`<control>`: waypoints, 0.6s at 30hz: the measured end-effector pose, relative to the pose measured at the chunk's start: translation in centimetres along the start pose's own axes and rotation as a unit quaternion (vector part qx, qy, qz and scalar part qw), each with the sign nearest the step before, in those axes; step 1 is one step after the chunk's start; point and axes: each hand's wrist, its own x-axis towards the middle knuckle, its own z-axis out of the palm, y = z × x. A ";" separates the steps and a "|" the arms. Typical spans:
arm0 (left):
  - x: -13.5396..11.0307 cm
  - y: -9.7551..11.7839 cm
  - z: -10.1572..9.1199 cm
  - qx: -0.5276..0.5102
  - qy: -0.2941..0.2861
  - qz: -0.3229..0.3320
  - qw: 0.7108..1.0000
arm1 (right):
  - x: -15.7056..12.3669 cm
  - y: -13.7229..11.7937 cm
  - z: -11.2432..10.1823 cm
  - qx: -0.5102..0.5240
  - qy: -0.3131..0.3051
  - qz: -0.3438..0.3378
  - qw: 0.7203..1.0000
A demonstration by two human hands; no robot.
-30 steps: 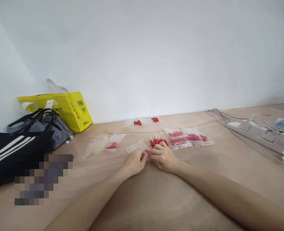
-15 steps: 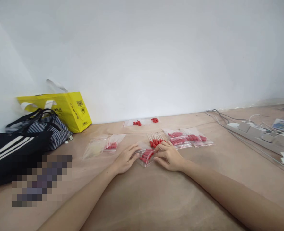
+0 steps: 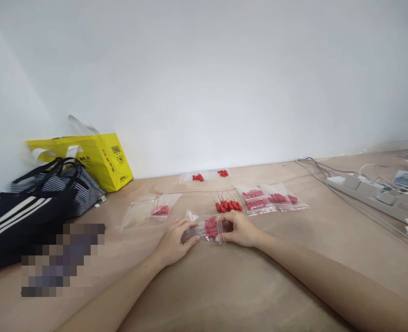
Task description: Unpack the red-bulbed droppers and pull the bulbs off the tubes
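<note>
A clear zip bag [image 3: 193, 235] lies across the middle of the table, with several red-tipped sticks [image 3: 211, 226] inside, tips to the right. My left hand [image 3: 176, 240] grips its left end between thumb and fingers. At the other end, my right hand [image 3: 241, 229] pinches the bag's edge near the red-striped seal. Just behind it, loose red-tipped white sticks [image 3: 228, 205] lie in a row, their tips toward me. Filled zip bags [image 3: 259, 203] overlap to the right of the row. On the left lies another bag [image 3: 162, 210] with red pieces.
Red pieces [image 3: 197, 177] lie on a clear plastic sheet near the wall. A yellow shopping bag [image 3: 110, 161] and a black bag [image 3: 27, 221] stand at the left, by a blurred-out object. A white power strip [image 3: 373, 191] with cables [image 3: 314, 173] lies at the right.
The bag between my hands has turned so the red tips point right. My right hand has shifted toward me and right, uncovering the row of loose sticks. My left hand moved slightly nearer me.
</note>
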 end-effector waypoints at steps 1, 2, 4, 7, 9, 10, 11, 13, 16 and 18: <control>0.0 0.0 0.0 -0.002 0.000 -0.002 1.000 | 0.1 0.0 0.2 0.056 -0.013 0.026 0.998; 0.0 0.0 0.0 -0.005 0.000 -0.003 1.000 | 0.1 -0.1 0.5 0.114 -0.025 0.050 0.992; 0.1 0.1 0.0 -0.012 -0.002 -0.001 1.000 | 0.1 0.0 1.0 0.205 -0.036 0.085 0.974; 0.1 0.3 -0.2 -0.014 -0.012 0.011 1.000 | 0.1 0.2 1.6 0.260 -0.048 0.095 0.960; 0.1 0.4 -0.4 -0.011 -0.020 0.018 1.000 | 0.2 0.2 1.8 0.242 -0.054 0.094 0.964; 0.1 0.4 -0.4 -0.010 -0.023 0.020 0.999 | 0.2 0.2 1.8 0.225 -0.057 0.092 0.968; 0.1 0.4 -0.4 -0.010 -0.024 0.021 0.999 | 0.2 0.2 1.8 0.205 -0.059 0.088 0.973; 0.1 0.4 -0.5 -0.011 -0.024 0.021 0.999 | 0.1 0.1 1.6 0.164 -0.053 0.075 0.982; 0.1 0.3 -0.5 -0.014 -0.026 0.020 0.999 | 0.1 -0.3 1.3 0.136 -0.033 0.047 0.989; 0.1 0.3 -0.4 -0.013 -0.026 0.019 0.999 | 0.1 -0.5 1.2 0.134 -0.033 0.031 0.990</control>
